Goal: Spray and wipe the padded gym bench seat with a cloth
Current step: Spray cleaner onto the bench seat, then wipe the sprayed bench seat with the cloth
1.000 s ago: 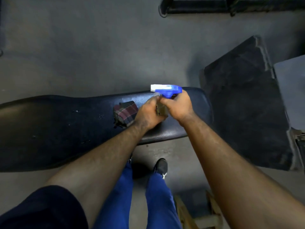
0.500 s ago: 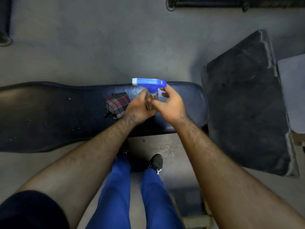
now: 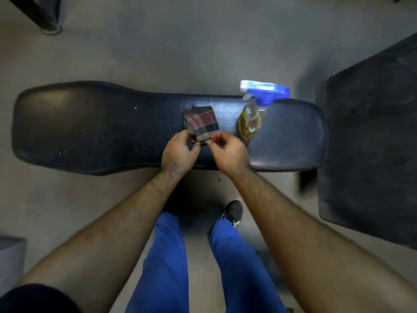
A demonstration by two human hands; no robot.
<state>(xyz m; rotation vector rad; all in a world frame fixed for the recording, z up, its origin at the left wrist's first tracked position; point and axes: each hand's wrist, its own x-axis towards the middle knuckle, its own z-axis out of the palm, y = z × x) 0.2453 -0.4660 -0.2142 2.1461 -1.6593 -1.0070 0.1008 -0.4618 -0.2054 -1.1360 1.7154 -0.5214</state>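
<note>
You are pinching the near edge of the cloth (image 3: pixel 200 124) on the bench (image 3: pixel 90 127), left hand (image 3: pixel 179 150) and right hand (image 3: pixel 228 152) fingertips closed on it. The bottle (image 3: pixel 252 116) is standing just beside. Next: open the cloth, judging by your grip.

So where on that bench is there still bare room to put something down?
The bench pad is bare along its whole wide left end, up to the plaid cloth. A smaller bare patch lies right of the spray bottle. The middle is crowded: cloth, bottle, left hand and right hand.
</note>
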